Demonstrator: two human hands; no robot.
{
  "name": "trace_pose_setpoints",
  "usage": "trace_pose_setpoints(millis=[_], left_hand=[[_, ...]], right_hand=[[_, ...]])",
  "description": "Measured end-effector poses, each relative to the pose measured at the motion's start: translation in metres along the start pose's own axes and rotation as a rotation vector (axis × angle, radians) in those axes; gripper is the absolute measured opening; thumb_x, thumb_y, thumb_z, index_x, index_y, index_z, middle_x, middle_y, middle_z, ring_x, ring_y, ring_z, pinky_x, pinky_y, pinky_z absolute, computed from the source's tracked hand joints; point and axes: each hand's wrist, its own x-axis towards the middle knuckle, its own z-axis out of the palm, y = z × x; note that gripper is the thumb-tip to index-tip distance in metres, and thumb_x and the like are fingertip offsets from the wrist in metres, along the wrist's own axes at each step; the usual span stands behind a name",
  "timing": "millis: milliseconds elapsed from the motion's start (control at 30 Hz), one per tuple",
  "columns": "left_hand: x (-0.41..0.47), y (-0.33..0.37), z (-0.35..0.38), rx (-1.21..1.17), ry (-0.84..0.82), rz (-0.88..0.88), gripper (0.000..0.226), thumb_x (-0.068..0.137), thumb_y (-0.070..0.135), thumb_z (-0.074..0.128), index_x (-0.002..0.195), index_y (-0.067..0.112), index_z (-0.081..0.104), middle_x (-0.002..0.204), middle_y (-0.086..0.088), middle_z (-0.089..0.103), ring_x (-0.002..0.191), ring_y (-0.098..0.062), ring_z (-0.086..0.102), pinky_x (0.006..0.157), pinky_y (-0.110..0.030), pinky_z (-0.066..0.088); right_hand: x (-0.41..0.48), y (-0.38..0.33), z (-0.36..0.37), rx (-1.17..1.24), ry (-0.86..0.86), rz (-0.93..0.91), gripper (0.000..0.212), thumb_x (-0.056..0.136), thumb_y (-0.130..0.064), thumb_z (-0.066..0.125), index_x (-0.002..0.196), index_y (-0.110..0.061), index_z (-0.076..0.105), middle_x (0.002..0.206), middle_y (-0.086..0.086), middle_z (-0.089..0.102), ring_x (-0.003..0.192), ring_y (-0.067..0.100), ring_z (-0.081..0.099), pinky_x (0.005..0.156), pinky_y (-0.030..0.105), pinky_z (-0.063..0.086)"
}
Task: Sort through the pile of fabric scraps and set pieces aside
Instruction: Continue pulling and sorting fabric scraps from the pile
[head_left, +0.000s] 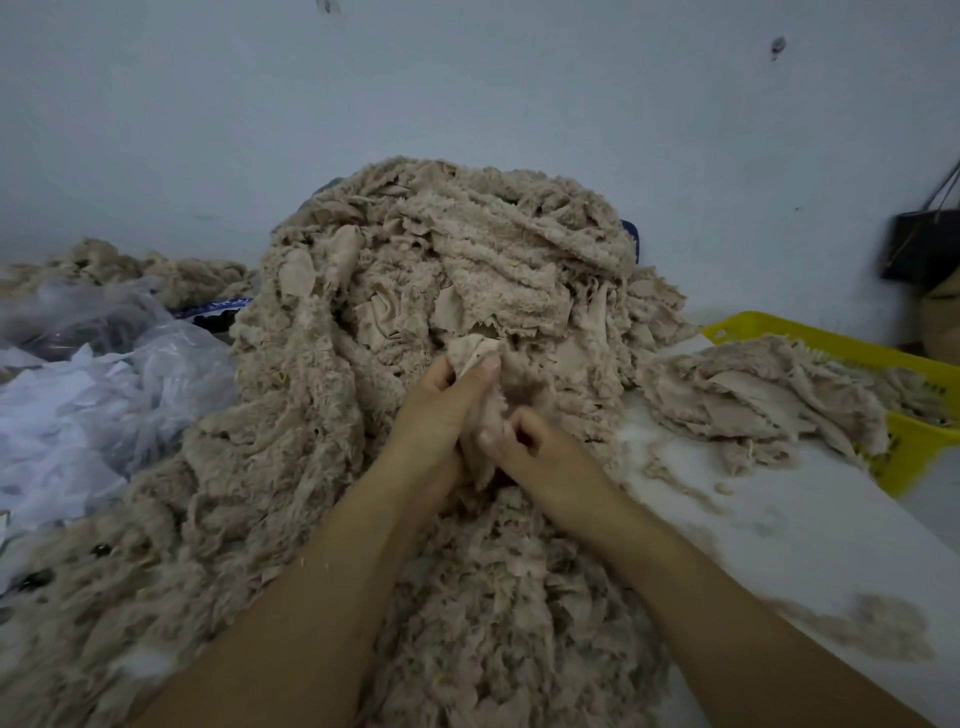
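Scrap pile (415, 291) blocks centre; plastic bags (104, 374) crowd left; bare tabletop (779, 530) free right, before yellow basket (914, 441).

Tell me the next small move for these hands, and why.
Probably lift the scrap free and carry it right to the smaller heap at the yellow basket. Both the left hand and right hand grip it at the big pile, and sorted pieces seem to collect there.
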Motion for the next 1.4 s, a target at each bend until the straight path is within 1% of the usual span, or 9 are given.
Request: trace_pose_setpoints(millis=[200,267,367,567,700,833,1033,1200,1400], left_hand=[[0.000,-0.002,-0.006,0.226,-0.077,0.023,0.067,0.082,0.068,0.055,0.117,0.013,0.070,0.110,-0.011,0.074,0.104,-0.023,0.071,0.087,-0.032,0.057],[-0.001,-0.007,-0.005,0.221,-0.096,-0.023,0.063,0.084,0.060,0.060,0.116,0.006,0.070,0.105,-0.016,0.074,0.101,-0.030,0.071,0.089,-0.036,0.056],[0.003,-0.006,-0.005,0.040,0.077,-0.011,0.031,0.095,0.037,0.060,0.104,0.008,0.067,0.082,-0.008,0.073,0.073,-0.019,0.069,0.058,-0.027,0.056],[0.011,0.012,-0.030,-0.326,0.421,-0.116,0.039,0.102,0.044,0.049,0.118,0.013,0.066,0.081,-0.003,0.075,0.067,-0.016,0.072,0.056,-0.028,0.057],[0.009,0.009,-0.021,-0.435,0.307,-0.182,0.044,0.104,0.041,0.045,0.126,0.007,0.063,0.103,-0.013,0.075,0.087,-0.024,0.074,0.064,-0.038,0.058],[0.006,0.007,-0.013,-0.516,0.181,-0.121,0.041,0.107,0.034,0.038,0.125,0.005,0.061,0.108,-0.011,0.075,0.096,-0.019,0.074,0.076,-0.032,0.062],[0.004,0.009,-0.018,-0.567,0.089,-0.100,0.041,0.108,0.033,0.036,0.120,0.006,0.064,0.115,-0.013,0.073,0.105,-0.020,0.071,0.091,-0.035,0.058],[0.004,0.002,-0.017,-0.537,0.033,-0.128,0.043,0.107,0.034,0.036,0.118,0.004,0.065,0.115,-0.014,0.073,0.104,-0.022,0.072,0.090,-0.036,0.058],[0.001,0.006,-0.009,-0.350,-0.025,-0.146,0.035,0.088,0.033,0.065,0.107,0.005,0.073,0.101,-0.013,0.073,0.092,-0.023,0.073,0.081,-0.036,0.061]], right_hand=[[0.004,0.002,-0.010,0.214,0.167,0.065,0.034,0.102,-0.044,0.048,0.084,-0.017,0.060,0.071,-0.005,0.066,0.067,0.005,0.063,0.065,0.024,0.051],[0.004,0.001,-0.010,0.280,0.159,0.093,0.034,0.102,-0.046,0.045,0.081,-0.030,0.066,0.068,-0.003,0.066,0.059,0.003,0.061,0.056,0.025,0.049],[0.005,-0.001,-0.009,0.302,0.213,0.132,0.041,0.100,-0.055,0.041,0.070,-0.045,0.066,0.059,-0.011,0.059,0.047,-0.001,0.051,0.048,0.017,0.039],[0.007,-0.002,-0.027,0.472,0.280,0.101,0.056,0.100,-0.049,0.044,0.048,-0.030,0.042,0.047,-0.012,0.030,0.039,0.007,0.022,0.040,0.021,0.023],[0.002,-0.001,-0.025,0.299,0.253,0.105,0.041,0.086,-0.054,0.048,0.056,-0.029,0.061,0.058,-0.006,0.056,0.050,0.013,0.051,0.047,0.021,0.041],[-0.002,-0.002,-0.003,-0.014,0.109,-0.011,0.034,0.079,-0.079,0.042,0.092,-0.052,0.056,0.110,-0.024,0.054,0.093,-0.023,0.050,0.068,-0.002,0.038],[0.005,0.008,-0.007,0.002,0.197,-0.001,0.018,0.098,-0.033,0.053,0.081,-0.033,0.054,0.077,-0.017,0.059,0.065,-0.008,0.052,0.059,0.009,0.040],[0.007,0.006,-0.006,0.213,0.192,0.003,0.013,0.092,-0.057,0.056,0.097,-0.045,0.056,0.095,-0.029,0.062,0.089,-0.014,0.060,0.073,0.008,0.045],[0.004,0.008,0.001,-0.056,0.099,-0.065,0.032,0.102,-0.044,0.045,0.071,-0.042,0.055,0.056,-0.020,0.048,0.051,-0.003,0.042,0.049,0.014,0.034]])
